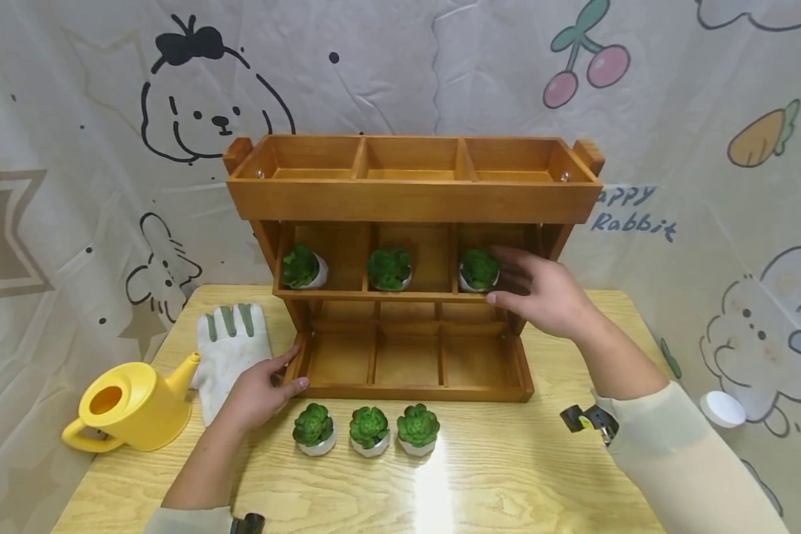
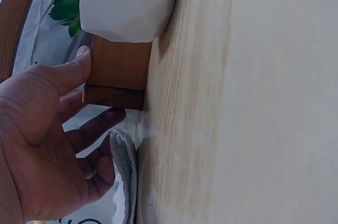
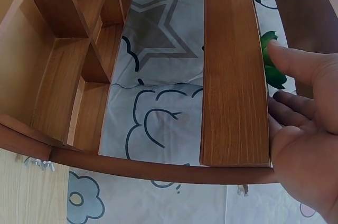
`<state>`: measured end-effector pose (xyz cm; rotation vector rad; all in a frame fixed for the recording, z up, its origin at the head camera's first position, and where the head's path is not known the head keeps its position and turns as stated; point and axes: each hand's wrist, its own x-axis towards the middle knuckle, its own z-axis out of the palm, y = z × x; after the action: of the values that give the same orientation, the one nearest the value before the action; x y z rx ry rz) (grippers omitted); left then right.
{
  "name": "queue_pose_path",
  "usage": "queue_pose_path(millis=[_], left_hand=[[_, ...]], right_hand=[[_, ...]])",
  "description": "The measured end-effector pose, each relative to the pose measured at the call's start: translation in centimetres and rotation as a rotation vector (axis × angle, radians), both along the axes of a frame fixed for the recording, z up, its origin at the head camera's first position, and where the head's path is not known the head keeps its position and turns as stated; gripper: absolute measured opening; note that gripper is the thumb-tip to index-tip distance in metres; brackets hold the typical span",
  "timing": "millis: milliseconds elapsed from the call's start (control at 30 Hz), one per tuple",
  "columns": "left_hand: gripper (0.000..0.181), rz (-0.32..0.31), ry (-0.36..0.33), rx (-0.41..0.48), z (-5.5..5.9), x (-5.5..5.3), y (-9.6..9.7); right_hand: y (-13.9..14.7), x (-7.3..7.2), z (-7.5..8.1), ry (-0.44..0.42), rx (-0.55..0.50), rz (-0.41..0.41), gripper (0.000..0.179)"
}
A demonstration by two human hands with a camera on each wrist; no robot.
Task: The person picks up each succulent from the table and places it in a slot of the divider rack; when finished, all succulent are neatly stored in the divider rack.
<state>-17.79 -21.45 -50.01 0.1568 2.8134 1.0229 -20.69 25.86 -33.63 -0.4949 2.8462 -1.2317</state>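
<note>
A three-tier wooden plant stand (image 1: 414,202) stands on the table. My left hand (image 1: 259,393) holds its lower left front corner, thumb at the front and forefinger along the side; the other fingers spread loosely in the left wrist view. My right hand (image 1: 547,293) is at the right end of the middle tier, fingers beside a potted succulent (image 1: 478,268) and thumb by the tier's front edge. In the right wrist view the thumb lies near the green leaves (image 3: 272,63), and the front board hides the pot. Two more succulents, left (image 1: 300,267) and centre (image 1: 389,268), sit in that tier.
Three succulents in white pots (image 1: 369,430) stand in a row before the stand. To the left are a yellow watering can (image 1: 136,404) and a pale garden glove (image 1: 230,348). A printed cloth (image 1: 387,67) hangs behind. A white round object (image 1: 723,409) is at the right.
</note>
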Motion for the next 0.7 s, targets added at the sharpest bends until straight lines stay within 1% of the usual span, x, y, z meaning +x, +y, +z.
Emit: queue_pose_path(millis=[133,333,600,700], left_hand=[[0.070,0.002,0.001,0.001,0.0,0.0,0.0],[0.070,0.007,-0.003,0.000,0.0,0.0,0.0],[0.069,0.002,-0.004,-0.001,0.2,0.1,0.1],[0.069,0.000,-0.002,-0.001,0.2,0.1,0.1]], right_hand=[[0.2,0.4,0.1,-0.004,-0.033,-0.001,0.073],[0.3,1.1,0.1,0.018,-0.078,-0.003,0.070],[0.5,2.1,-0.5,0.034,-0.148,-0.024,0.066],[0.5,2.5,-0.8,0.029,-0.190,-0.022,0.065]])
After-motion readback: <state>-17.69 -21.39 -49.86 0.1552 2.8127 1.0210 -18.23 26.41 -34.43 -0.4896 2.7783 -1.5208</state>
